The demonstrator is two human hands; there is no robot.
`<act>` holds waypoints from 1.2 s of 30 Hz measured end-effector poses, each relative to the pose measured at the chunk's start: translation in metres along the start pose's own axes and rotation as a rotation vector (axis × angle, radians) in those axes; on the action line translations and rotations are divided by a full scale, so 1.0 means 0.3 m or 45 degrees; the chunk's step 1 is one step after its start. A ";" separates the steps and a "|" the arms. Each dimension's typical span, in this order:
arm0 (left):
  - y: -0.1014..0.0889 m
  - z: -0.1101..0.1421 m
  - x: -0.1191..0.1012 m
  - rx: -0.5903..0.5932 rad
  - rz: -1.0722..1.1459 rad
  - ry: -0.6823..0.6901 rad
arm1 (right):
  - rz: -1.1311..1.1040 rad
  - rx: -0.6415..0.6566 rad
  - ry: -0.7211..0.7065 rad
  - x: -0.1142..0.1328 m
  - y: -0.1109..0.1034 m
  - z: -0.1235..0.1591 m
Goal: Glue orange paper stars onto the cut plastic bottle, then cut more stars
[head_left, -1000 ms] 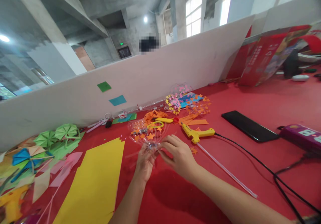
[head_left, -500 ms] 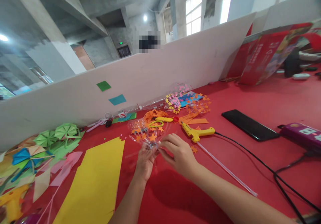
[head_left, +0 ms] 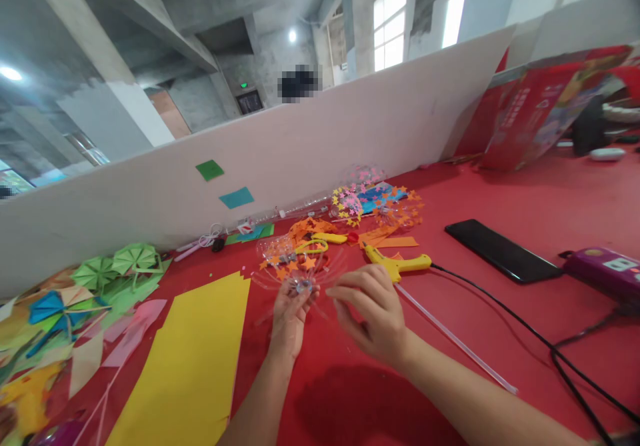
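My left hand [head_left: 290, 316] holds a clear plastic bottle piece [head_left: 303, 286] cut into thin splayed strips, its fingers closed round the base. Orange paper stars [head_left: 309, 263] show on or just behind the far strips. Just to the right, apart from the base, my right hand [head_left: 373, 309] hovers with bent fingers, thumb and forefinger tips slightly parted; I see nothing between them. Beyond the hands lie yellow-handled scissors [head_left: 313, 247] and a yellow cutter [head_left: 330, 238]. A yellow glue gun [head_left: 400, 263] rests beside my right hand, a clear glue stick [head_left: 457, 339] trailing from it.
Yellow paper sheets [head_left: 185, 359] lie at the left, near folded green paper [head_left: 135, 257] and scraps. Star-covered plastic pieces [head_left: 400, 209] stand by the white partition [head_left: 300, 159]. A black phone [head_left: 503, 251], a purple device [head_left: 607, 273] and a cable [head_left: 493, 291] are at the right.
My right hand has drawn back to the right, away from the plastic piece, and its fingers have parted. My left hand keeps holding the piece in nearly the same place.
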State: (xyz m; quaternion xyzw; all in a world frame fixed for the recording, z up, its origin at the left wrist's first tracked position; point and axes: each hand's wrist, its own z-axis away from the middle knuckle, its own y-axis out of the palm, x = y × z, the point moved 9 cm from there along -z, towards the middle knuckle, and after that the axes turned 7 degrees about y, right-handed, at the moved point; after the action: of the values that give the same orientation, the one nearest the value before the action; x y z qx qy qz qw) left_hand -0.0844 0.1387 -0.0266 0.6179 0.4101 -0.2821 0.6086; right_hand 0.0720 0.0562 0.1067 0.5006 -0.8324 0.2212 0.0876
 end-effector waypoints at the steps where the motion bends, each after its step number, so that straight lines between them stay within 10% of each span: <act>1: 0.001 0.000 -0.002 0.003 -0.003 0.010 | -0.004 0.053 -0.033 0.014 0.019 0.008; 9: -0.014 -0.003 0.014 -0.011 -0.052 0.024 | 0.066 0.300 0.061 -0.008 0.155 0.056; 36: 0.022 0.022 0.029 0.023 -0.047 -0.034 | -0.290 0.211 0.323 -0.073 0.142 0.070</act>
State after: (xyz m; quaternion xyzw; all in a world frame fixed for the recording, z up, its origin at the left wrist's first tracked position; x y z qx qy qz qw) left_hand -0.0733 0.1342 -0.0312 0.6121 0.4105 -0.3052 0.6031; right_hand 0.0471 0.0810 0.0680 0.5653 -0.7314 0.3390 0.1747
